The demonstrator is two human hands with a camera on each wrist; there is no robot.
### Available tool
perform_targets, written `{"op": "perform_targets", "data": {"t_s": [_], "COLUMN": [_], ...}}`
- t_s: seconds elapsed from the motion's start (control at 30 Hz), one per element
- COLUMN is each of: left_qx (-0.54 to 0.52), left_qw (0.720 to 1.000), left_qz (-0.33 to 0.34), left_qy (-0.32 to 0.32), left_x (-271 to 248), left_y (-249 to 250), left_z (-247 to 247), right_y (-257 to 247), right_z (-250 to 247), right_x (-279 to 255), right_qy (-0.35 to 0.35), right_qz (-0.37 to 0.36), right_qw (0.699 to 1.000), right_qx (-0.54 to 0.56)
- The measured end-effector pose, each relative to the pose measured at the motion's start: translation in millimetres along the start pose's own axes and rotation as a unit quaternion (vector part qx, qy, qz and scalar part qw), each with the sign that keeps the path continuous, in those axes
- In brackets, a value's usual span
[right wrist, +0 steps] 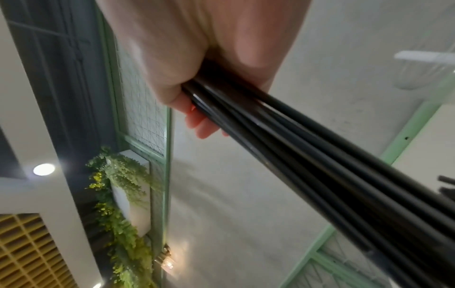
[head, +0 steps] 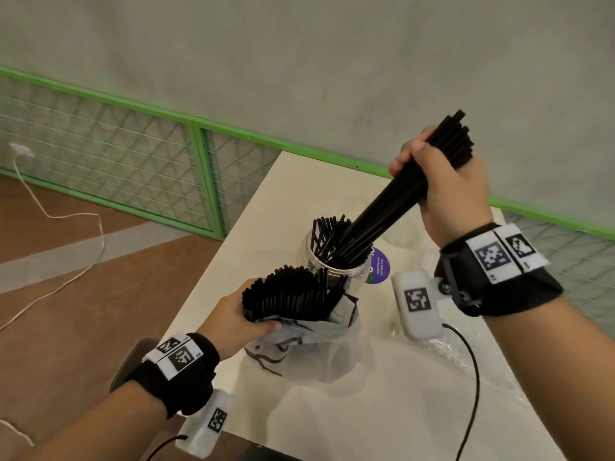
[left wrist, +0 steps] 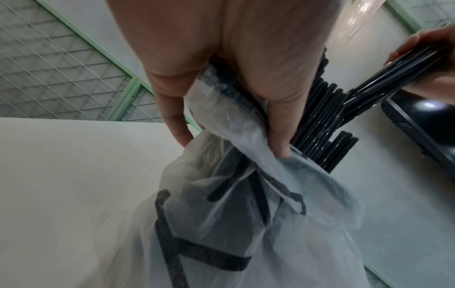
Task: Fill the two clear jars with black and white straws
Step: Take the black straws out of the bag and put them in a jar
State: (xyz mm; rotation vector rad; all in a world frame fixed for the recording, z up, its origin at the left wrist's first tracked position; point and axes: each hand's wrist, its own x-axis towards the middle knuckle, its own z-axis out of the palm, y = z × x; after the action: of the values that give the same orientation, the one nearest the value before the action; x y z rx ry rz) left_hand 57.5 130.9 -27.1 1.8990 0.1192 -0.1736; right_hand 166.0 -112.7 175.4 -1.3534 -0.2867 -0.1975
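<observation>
Right hand [head: 446, 191] is clamping a black straw bundle [head: 392, 207] mid-length, feeding the clear jar [head: 336, 267]; left hand [head: 233, 317] is gripping the bagged straws [head: 289, 294]. Light, slippery; likely to splay.

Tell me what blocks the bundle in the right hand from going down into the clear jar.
Nothing foreign. The right hand already has the bundle tips inside the jar; only straws already standing there crowd the mouth.

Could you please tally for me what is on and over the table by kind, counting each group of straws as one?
Black straw groups: 3 (bundle in the right hand, bunch standing in the jar, bunch in the bag)
Clear jars: 1 in plain view
Plastic bags: 1, held by the left hand
White straws: 0 visible
Total: 5
</observation>
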Motion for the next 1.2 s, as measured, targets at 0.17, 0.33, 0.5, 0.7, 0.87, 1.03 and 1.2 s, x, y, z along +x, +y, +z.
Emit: {"op": "perform_targets", "data": {"t_s": [0.17,0.33,0.5,0.7,0.87,1.03,1.2], "left_qx": [0.003,-0.003,-0.012,-0.015,-0.015,-0.022,-0.011], "left_qw": [1.000,1.000,1.000,1.000,1.000,1.000,1.000], "left_qz": [0.009,0.008,0.006,0.001,0.000,-0.007,-0.008], "left_qy": [-0.006,-0.006,-0.001,-0.002,-0.001,-0.002,0.000], "left_x": [-2,-3,-4,-2,-2,-2,-2], "left_y": [6,7,9,11,11,10,10], "left_z": [-1,-2,-2,-3,-4,-4,-4], "right_y": [25,40,69,121,115,130,150], "right_z": [6,8,18,6,5,-5,-12], "right_x": [11,8,7,-13,3,20,18], "right_qy": [-0.021,-0.069,-0.059,-0.063,-0.012,-0.002,-0.041], "right_qz": [0.017,0.016,0.078,0.187,0.138,0.103,0.085], "right_qw": [0.997,0.989,0.988,0.971,0.986,0.959,0.879], "right_qx": [-0.078,-0.129,-0.119,-0.136,-0.095,-0.265,-0.467]}}
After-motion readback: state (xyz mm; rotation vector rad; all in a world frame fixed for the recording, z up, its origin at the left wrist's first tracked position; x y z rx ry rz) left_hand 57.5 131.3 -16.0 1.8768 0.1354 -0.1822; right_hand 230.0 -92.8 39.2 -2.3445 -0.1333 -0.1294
